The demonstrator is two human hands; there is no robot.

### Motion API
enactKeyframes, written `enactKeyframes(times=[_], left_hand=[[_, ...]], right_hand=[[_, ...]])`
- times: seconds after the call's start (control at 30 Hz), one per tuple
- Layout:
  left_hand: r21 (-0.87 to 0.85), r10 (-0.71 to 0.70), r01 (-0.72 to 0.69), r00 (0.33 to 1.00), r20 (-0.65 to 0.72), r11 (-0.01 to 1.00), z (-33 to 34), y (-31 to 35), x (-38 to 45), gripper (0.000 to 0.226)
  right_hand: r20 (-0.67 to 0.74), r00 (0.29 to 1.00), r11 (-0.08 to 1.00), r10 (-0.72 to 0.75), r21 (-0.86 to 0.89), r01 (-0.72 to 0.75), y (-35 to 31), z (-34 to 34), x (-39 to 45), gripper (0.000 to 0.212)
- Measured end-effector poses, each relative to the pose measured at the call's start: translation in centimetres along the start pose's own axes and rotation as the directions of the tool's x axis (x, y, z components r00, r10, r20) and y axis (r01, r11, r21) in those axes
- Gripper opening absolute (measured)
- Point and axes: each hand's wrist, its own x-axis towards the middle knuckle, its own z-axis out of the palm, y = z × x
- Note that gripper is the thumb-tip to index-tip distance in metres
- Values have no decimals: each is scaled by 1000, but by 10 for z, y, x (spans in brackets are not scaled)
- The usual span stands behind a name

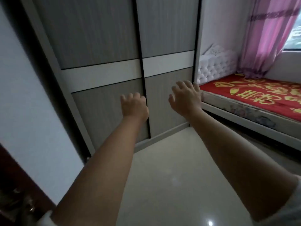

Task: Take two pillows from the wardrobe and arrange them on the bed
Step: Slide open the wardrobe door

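Observation:
A grey wardrobe [101, 46] with two sliding doors and a white band fills the upper middle of the view; both doors are closed, so no pillows show. My left hand [134, 107] reaches toward the black seam between the doors, fingers curled, holding nothing. My right hand [185, 97] is stretched out in front of the right door, fingers spread and empty. To the right stands the bed [254, 97] with a red and gold cover and a white tufted headboard [216, 69].
Pale glossy floor tiles [171, 168] lie between me and the wardrobe. A pink curtain [268, 35] hangs by a window at the top right. A white wall and a dark wooden door [14, 185] stand on the left.

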Motion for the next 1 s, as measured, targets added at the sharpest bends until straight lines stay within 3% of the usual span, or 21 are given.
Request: enactKeyframes(times=[0.17,0.37,1.0], left_hand=[[-8,47,-47,989,141,999,82,50,64,32],[-57,96,-85,968,231,995,169,115,198,35],[-127,250,-239,965,76,963,393,264,670,34]], right_hand=[[120,988,993,97,-76,-88,48,86,31,29],[261,947,982,187,-76,-173,134,185,123,27],[225,937,962,267,-128,-243,386,455,493,26]])
